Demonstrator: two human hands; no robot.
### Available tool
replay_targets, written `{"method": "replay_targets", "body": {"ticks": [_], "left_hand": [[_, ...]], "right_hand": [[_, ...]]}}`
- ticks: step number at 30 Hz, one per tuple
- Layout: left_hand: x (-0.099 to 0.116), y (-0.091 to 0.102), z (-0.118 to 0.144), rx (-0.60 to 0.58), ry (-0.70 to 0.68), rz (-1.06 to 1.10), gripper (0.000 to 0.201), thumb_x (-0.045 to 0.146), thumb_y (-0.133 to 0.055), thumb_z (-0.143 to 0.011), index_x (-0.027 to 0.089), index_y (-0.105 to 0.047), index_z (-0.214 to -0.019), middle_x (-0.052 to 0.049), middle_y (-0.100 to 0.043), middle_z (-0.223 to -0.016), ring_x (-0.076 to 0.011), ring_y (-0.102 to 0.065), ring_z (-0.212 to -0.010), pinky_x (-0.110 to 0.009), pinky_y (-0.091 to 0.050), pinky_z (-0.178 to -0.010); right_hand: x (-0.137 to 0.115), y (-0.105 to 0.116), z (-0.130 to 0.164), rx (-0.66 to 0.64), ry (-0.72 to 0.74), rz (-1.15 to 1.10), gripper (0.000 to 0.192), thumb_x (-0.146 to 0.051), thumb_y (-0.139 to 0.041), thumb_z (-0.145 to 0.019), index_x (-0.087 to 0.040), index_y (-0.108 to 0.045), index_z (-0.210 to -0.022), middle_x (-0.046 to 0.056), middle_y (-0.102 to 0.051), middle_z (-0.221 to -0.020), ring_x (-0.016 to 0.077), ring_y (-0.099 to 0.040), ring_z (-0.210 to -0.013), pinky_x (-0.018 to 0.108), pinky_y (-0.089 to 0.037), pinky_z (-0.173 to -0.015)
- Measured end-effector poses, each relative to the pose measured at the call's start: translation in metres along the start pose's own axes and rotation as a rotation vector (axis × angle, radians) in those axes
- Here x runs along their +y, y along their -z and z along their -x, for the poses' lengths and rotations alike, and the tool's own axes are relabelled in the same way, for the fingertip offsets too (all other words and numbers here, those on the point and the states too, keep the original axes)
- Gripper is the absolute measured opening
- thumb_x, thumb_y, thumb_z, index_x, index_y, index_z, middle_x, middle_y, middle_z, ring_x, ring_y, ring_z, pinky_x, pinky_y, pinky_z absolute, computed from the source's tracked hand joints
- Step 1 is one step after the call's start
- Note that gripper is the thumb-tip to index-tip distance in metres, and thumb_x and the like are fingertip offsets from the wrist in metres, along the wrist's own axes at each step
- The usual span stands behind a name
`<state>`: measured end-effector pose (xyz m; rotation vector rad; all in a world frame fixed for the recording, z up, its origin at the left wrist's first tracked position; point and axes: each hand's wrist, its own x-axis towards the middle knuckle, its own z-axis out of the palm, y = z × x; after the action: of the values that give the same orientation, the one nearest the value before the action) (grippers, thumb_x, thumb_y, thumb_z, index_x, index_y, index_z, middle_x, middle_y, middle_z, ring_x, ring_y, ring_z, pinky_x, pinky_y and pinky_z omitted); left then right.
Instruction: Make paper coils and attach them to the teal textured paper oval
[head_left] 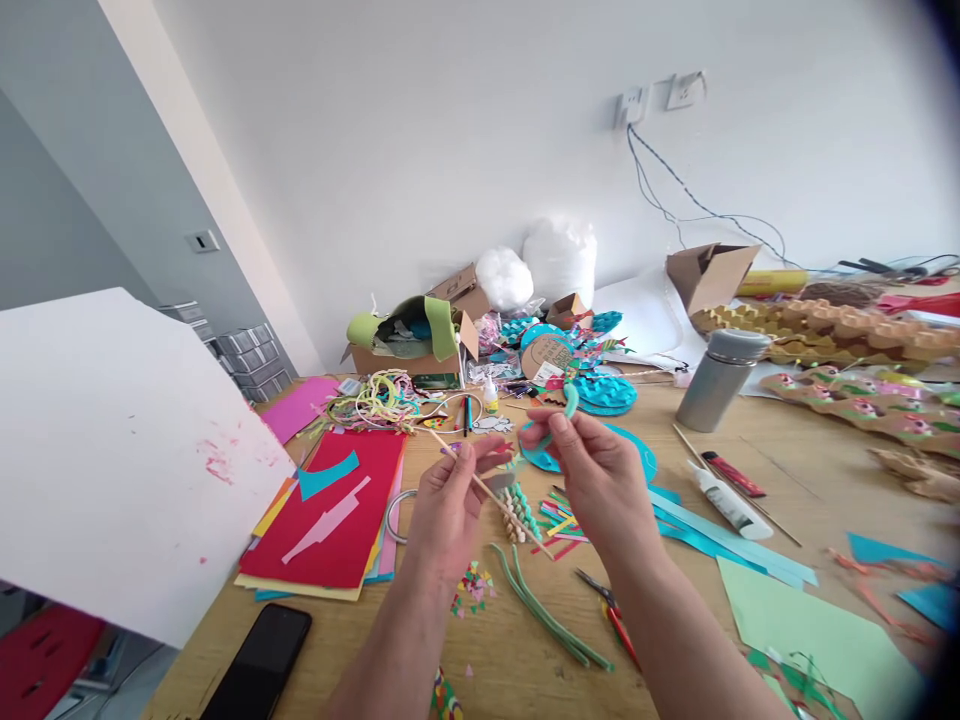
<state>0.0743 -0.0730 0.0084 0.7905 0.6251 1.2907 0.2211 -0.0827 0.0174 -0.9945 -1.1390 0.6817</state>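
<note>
My left hand (454, 500) pinches a thin wooden stick (521, 525) that slants down to the right. Held up between the fingers of my right hand (600, 470) is a mint-green pipe cleaner (571, 400), bent into a curve at its top. Below the hands lie coiled pipe cleaners (525, 512) in mint and beige. Several straight green pipe cleaners (544, 610) rest on the table near them. Scissors (616, 618) with red handles are beside my right forearm, partly hidden by it.
Red paper sheets (337, 510) are stacked at the left, and a black phone (259, 660) lies in front. A grey bottle (720, 380) and a white glue tube (731, 502) are at the right. Craft materials and a cardboard box (405, 360) stand along the wall.
</note>
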Motion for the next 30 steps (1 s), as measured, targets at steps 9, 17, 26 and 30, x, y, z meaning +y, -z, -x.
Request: {"method": "replay_targets", "body": {"ticks": [9, 17, 26, 30], "left_hand": [[0.02, 0.017, -0.009, 0.237, -0.338, 0.197, 0.035, 0.049, -0.074, -0.076, 0.022, -0.076, -0.098, 0.002, -0.06, -0.072, -0.0058, -0.054, -0.066, -0.015, -0.045, -0.063], [0.014, 0.018, -0.011, 0.23, -0.322, 0.122, 0.036, 0.044, -0.073, -0.078, 0.022, -0.071, -0.107, -0.003, -0.067, -0.091, -0.01, -0.062, -0.08, -0.022, -0.05, -0.076], [0.019, 0.026, -0.001, 0.25, -1.255, -1.068, 0.04, 0.023, -0.068, -0.084, 0.025, -0.059, -0.123, -0.008, -0.063, -0.121, -0.0227, -0.055, -0.121, -0.046, -0.041, -0.107], [0.01, 0.019, 0.002, -0.134, -1.204, -1.379, 0.018, 0.02, -0.065, -0.086, 0.021, -0.068, -0.104, -0.006, -0.071, -0.101, -0.0214, -0.064, -0.103, -0.046, -0.044, -0.103]], "right_hand": [[0.001, 0.009, -0.006, -0.436, -0.04, 0.446, 0.036, -0.047, -0.05, -0.091, -0.019, -0.062, -0.072, 0.003, -0.067, -0.072, 0.0172, -0.059, -0.069, 0.027, -0.045, -0.065], [0.002, 0.004, -0.007, -0.338, -0.068, 0.492, 0.035, -0.042, -0.041, -0.092, -0.019, -0.058, -0.072, 0.001, -0.057, -0.062, 0.0144, -0.051, -0.058, 0.024, -0.037, -0.054], [-0.008, 0.01, -0.005, -0.175, 0.067, 0.72, 0.033, -0.037, -0.042, -0.093, -0.02, -0.055, -0.068, 0.003, -0.059, -0.06, 0.0152, -0.05, -0.055, 0.026, -0.033, -0.055], [-0.013, 0.0, 0.006, -0.289, 0.095, 0.669, 0.031, -0.031, -0.042, -0.093, -0.019, -0.053, -0.067, 0.002, -0.058, -0.062, 0.0141, -0.052, -0.057, 0.025, -0.034, -0.056]]}}
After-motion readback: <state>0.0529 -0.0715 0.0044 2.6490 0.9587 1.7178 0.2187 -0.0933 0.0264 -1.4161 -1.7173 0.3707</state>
